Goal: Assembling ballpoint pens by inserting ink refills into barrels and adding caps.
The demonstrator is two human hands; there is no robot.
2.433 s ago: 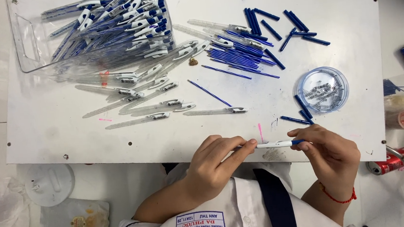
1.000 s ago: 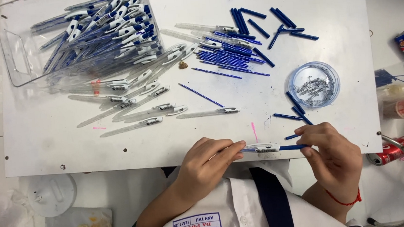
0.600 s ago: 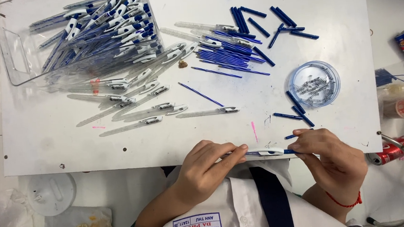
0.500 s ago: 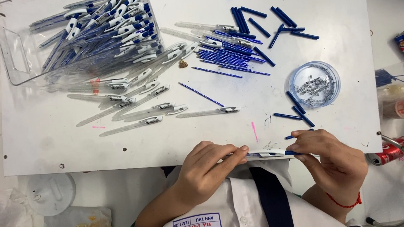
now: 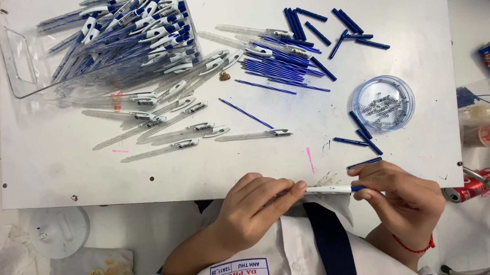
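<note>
On the white tabletop (image 5: 57, 168), a clear plastic bin (image 5: 21, 67) at the far left corner holds a heap of blue-and-white pens, loose clear barrels (image 5: 158, 126) lie spread beside it, blue refills (image 5: 277, 69) sit in a pile past the middle, and a round clear lid (image 5: 381, 102) of small springs rests toward the right. At the near edge, the left hand (image 5: 253, 214) and the right hand (image 5: 401, 198) each pinch one end of a single clear pen (image 5: 329, 189) held level between them, its blue tip in the right fingers.

Clear pen (image 5: 329, 189) with blue tip, horizontal, at the table's near edge
</note>
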